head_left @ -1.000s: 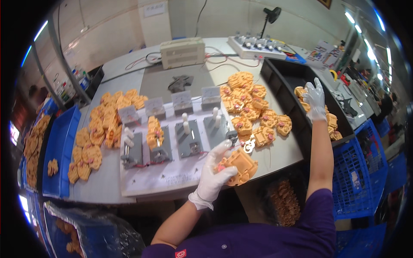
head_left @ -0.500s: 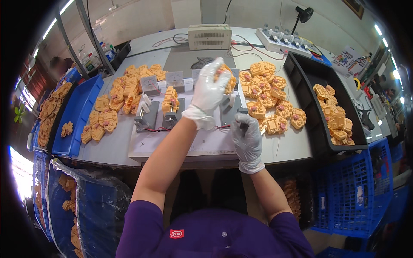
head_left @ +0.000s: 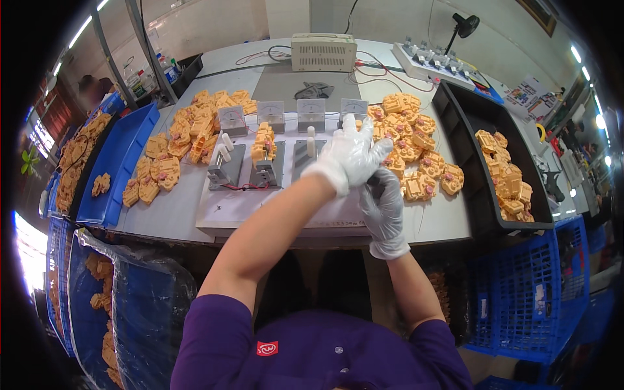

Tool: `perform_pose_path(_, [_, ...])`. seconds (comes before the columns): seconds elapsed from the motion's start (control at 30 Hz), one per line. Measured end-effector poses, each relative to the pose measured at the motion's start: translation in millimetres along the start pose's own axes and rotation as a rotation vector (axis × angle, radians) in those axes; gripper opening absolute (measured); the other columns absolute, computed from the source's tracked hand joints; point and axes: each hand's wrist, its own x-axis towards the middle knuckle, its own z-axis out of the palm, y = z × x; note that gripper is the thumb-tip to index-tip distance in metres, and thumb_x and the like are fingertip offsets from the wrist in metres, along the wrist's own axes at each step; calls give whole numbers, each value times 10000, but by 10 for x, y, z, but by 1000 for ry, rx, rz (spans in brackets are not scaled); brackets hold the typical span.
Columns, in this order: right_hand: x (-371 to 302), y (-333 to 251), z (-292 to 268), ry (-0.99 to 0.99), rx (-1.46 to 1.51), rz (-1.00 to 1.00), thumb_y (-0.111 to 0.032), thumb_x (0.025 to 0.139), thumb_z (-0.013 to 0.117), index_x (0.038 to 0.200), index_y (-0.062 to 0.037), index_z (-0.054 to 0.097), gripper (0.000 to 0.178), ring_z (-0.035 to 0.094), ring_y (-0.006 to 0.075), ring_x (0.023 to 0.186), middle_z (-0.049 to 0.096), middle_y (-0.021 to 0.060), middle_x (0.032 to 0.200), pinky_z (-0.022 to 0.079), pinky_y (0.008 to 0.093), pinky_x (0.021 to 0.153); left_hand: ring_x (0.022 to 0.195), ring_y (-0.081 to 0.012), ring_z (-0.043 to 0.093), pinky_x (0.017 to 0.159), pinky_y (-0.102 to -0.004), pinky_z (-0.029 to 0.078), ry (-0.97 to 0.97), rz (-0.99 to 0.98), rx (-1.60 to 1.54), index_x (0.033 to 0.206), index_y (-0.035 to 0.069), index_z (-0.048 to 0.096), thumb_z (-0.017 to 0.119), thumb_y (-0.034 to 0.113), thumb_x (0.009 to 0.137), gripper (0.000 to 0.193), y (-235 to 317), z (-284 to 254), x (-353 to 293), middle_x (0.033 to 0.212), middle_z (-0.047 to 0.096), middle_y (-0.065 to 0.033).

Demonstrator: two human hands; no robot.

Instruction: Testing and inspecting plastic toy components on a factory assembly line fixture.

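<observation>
My left hand [head_left: 351,159], in a white glove, reaches over the rightmost test fixture with its fingers stretched and apart. It hides most of that fixture, and a bit of orange plastic [head_left: 359,124] shows by its fingertips. Just below it, my gloved right hand [head_left: 385,218] has curled fingers, their tips partly covered by the left hand; what they hold, if anything, is hidden. One orange plastic housing [head_left: 264,143] stands on the second fixture from the left. The leftmost fixture [head_left: 227,166] and the third fixture [head_left: 305,153] show bare white pegs.
Orange housings lie in a left heap [head_left: 195,127] and a right heap [head_left: 406,133]. A black bin [head_left: 455,130] with more stands at right, a blue tray [head_left: 123,166] at left. Dial meters [head_left: 311,116] line the fixtures' back, before a power supply [head_left: 323,53].
My left hand has moved down and to the right, its fingers now spread; the orange housing it held is mostly out of sight. My right hand has shifted slightly right, meeting the left.
</observation>
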Motion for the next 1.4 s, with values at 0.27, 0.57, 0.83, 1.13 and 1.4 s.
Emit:
perform_pose_path(0.27, [-92, -113, -409, -196, -307, 458, -99, 759, 829, 1149, -17, 630, 445, 568, 138, 843, 574, 46, 968, 517, 281, 765, 1035, -326, 631, 905, -378, 505, 305, 68, -561, 1335, 11, 528, 647, 88, 920, 438, -22, 280, -1184, 1180, 616, -189])
perform_pose_path(0.57, [-228, -411, 109, -125, -418, -106, -43, 780, 770, 1203, -13, 639, 444, 625, 215, 840, 650, 79, 945, 522, 318, 739, 1053, -319, 642, 928, -400, 500, 445, 370, -625, 1252, -4, 521, 559, -140, 828, 446, -41, -90, -1562, 1216, 607, -203])
perform_pose_path(0.83, [-206, -363, 149, -56, -345, -116, 6, 836, 648, 1005, -16, 703, 180, 670, 252, 862, 708, 126, 962, 531, 355, 767, 876, -95, 567, 777, -280, 499, 77, -260, -1233, 1458, 53, 429, 530, 86, 963, 506, -115, -352, -1408, 1209, 573, -90])
perform_pose_path(1.13, [-370, -122, -144, -91, -446, 59, 9, 841, 644, 938, -17, 656, 101, 614, 226, 696, 642, 116, 834, 492, 331, 651, 890, -173, 614, 660, -278, 494, -58, -469, -1473, 1553, 58, 108, 501, -51, 769, 883, -153, 263, -520, 1098, 608, -169])
perform_pose_path(1.4, [-378, -190, -165, -110, -437, 64, -44, 886, 628, 971, -8, 653, 95, 593, 204, 777, 629, 76, 850, 477, 343, 725, 853, -142, 596, 705, -273, 505, -49, -408, -1353, 1573, 49, 61, 538, 10, 817, 895, 140, 79, -672, 1192, 593, -180])
